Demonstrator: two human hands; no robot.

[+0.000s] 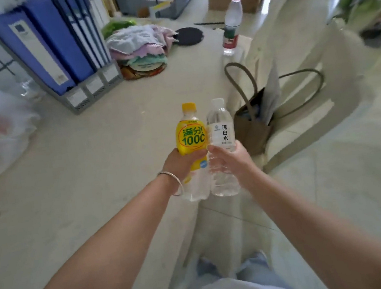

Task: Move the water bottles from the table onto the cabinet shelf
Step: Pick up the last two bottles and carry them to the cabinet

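Left hand gripping yellow-labelled plastic bottle, right hand gripping clear ribbed bottle, both upright, touching

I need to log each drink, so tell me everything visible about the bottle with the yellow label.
The yellow-label bottle is clear plastic with a yellow cap and a yellow wrap printed in green with "100C". It stands roughly upright, held off the table, its liquid clear. The left hand grips its middle, and it sits beside the white-label bottle.

Both arms outstretched, left hand and right hand gripping
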